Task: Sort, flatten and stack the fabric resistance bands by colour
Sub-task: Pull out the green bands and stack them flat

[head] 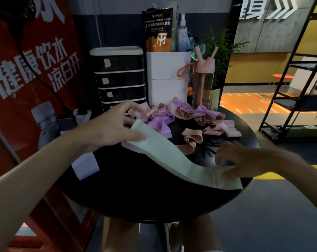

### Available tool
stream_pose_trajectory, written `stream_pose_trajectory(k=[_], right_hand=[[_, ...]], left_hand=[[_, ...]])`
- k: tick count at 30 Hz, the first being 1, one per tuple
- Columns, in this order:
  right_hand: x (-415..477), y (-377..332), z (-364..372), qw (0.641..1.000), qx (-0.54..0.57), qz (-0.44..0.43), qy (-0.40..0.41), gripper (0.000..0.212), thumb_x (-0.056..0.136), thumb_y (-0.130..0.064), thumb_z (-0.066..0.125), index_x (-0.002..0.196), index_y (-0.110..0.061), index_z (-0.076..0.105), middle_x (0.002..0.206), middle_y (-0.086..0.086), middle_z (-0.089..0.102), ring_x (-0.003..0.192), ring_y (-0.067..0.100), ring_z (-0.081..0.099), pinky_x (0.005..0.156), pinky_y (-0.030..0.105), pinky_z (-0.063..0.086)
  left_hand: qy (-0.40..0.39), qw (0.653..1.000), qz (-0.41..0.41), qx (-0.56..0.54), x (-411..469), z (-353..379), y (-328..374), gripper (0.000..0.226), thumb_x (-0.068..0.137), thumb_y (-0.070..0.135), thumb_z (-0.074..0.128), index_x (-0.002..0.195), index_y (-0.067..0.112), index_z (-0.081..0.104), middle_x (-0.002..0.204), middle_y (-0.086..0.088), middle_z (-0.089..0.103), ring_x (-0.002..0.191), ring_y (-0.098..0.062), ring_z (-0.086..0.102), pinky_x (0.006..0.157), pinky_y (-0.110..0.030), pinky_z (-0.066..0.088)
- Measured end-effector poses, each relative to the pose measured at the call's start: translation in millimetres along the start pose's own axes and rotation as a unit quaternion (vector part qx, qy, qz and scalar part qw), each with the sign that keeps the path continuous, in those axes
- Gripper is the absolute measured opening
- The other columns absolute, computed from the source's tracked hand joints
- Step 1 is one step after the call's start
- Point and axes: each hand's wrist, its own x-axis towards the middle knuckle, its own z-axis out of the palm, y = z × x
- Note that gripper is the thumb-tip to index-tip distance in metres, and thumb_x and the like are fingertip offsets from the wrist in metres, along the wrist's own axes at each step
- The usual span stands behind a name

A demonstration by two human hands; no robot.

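Note:
A pale green band [174,159] stretches across the round black table [154,200], its far end lifted. My left hand [116,126] pinches that raised far end. My right hand [245,160] presses the near end down at the table's right edge. Behind the green band lies a jumble of purple bands [159,124] and peach-pink bands [192,139], crumpled and looped over one another. A flat lilac band [85,165] lies alone at the table's left edge.
At the table's back stand a black drawer unit [120,77], a white bin [167,77] holding a pouch and spray bottle, a pink water bottle [203,84] and a potted plant [221,51]. A black shelf rack [296,88] stands to the right.

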Motion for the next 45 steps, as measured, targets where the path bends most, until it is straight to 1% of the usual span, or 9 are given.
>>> stream_pose_trajectory(k=[3, 7, 10, 18, 26, 36, 39, 43, 45], right_hand=[[-4.1, -28.8, -37.8, 0.978, 0.132, -0.114, 0.118, 0.034, 0.083, -0.043, 0.072, 0.111, -0.041, 0.052, 0.109, -0.023, 0.055, 0.107, 0.007, 0.054, 0.083, 0.020, 0.048], [-11.7, -71.0, -76.0, 0.849, 0.450, -0.244, 0.135, 0.062, 0.085, -0.033, 0.069, 0.140, -0.021, 0.044, 0.124, -0.006, 0.065, 0.104, 0.003, 0.065, 0.081, 0.023, 0.054], [-14.4, -83.3, -87.5, 0.833, 0.459, -0.258, 0.170, 0.046, 0.088, -0.030, 0.063, 0.129, -0.010, 0.054, 0.114, 0.007, 0.070, 0.105, 0.022, 0.068, 0.089, 0.046, 0.055], [-3.0, -93.4, -108.3, 0.784, 0.499, -0.245, 0.276, 0.031, 0.084, -0.021, 0.069, 0.108, -0.001, 0.067, 0.100, 0.012, 0.074, 0.091, 0.024, 0.071, 0.082, 0.035, 0.057], [13.3, -112.3, -127.1, 0.686, 0.614, -0.252, 0.297, 0.008, 0.090, -0.010, 0.063, 0.097, -0.008, 0.067, 0.090, 0.004, 0.072, 0.085, 0.016, 0.070, 0.074, 0.026, 0.055], [8.3, -126.1, -144.1, 0.673, 0.626, -0.289, 0.269, 0.019, 0.096, -0.013, 0.054, 0.111, -0.007, 0.064, 0.104, 0.004, 0.069, 0.097, 0.016, 0.066, 0.098, 0.037, 0.051], [-1.9, -122.4, -122.9, 0.675, 0.638, -0.281, 0.243, 0.022, 0.094, -0.007, 0.053, 0.087, -0.007, 0.074, 0.092, 0.000, 0.073, 0.089, 0.014, 0.067, 0.090, 0.037, 0.054], [-8.1, -112.8, -70.4, 0.719, 0.627, -0.240, 0.181, 0.021, 0.091, -0.008, 0.056, 0.106, -0.002, 0.068, 0.095, 0.010, 0.074, 0.083, 0.019, 0.071, 0.067, 0.027, 0.052], [-9.3, -106.8, -49.8, 0.718, 0.646, -0.207, 0.156, 0.027, 0.085, -0.013, 0.059, 0.109, -0.004, 0.068, 0.102, 0.012, 0.074, 0.091, 0.025, 0.071, 0.079, 0.035, 0.053]], left_hand=[[-0.050, 0.995, 0.052, 0.071, 2.7, 1.2, 41.7, 0.062, 0.078, 0.006, 0.081, 0.122, 0.030, 0.046, 0.098, -0.009, 0.075, 0.092, -0.025, 0.073, 0.079, -0.036, 0.060], [-0.086, 0.985, 0.107, 0.107, 3.9, 7.7, 81.2, 0.059, 0.080, 0.006, 0.079, 0.122, 0.027, 0.043, 0.102, -0.010, 0.072, 0.090, -0.029, 0.074, 0.080, -0.044, 0.062], [-0.086, 0.981, 0.123, 0.126, 2.7, 5.4, 94.1, 0.060, 0.080, 0.008, 0.080, 0.122, 0.026, 0.042, 0.102, -0.009, 0.073, 0.089, -0.028, 0.074, 0.081, -0.049, 0.061], [0.151, 0.978, 0.114, -0.087, -4.6, 25.3, 53.1, 0.088, 0.057, 0.035, 0.090, 0.130, 0.019, 0.045, 0.111, -0.001, 0.071, 0.098, -0.019, 0.071, 0.082, -0.039, 0.060], [0.138, 0.984, 0.081, -0.082, -20.1, 111.5, -31.0, 0.062, 0.066, 0.053, 0.079, 0.120, 0.037, 0.054, 0.108, 0.021, 0.066, 0.101, 0.000, 0.063, 0.087, -0.024, 0.052], [0.321, 0.935, 0.133, 0.072, -8.8, 65.1, -51.3, 0.024, 0.087, 0.011, 0.073, 0.109, 0.015, 0.065, 0.089, 0.001, 0.067, 0.073, -0.009, 0.058, 0.063, -0.020, 0.047], [0.266, 0.940, 0.177, 0.118, -15.7, 68.3, -69.3, 0.015, 0.087, 0.019, 0.073, 0.099, 0.016, 0.064, 0.091, 0.000, 0.065, 0.078, -0.012, 0.058, 0.068, -0.025, 0.048], [0.194, 0.907, 0.256, 0.273, -33.4, 108.1, -103.9, 0.022, 0.078, 0.029, 0.072, 0.090, 0.022, 0.056, 0.092, 0.003, 0.059, 0.088, -0.016, 0.053, 0.073, -0.026, 0.044], [0.126, 0.911, 0.270, 0.284, -36.7, 114.2, -114.2, 0.026, 0.078, 0.037, 0.073, 0.096, 0.024, 0.059, 0.103, 0.007, 0.056, 0.100, -0.014, 0.052, 0.081, -0.028, 0.043]])
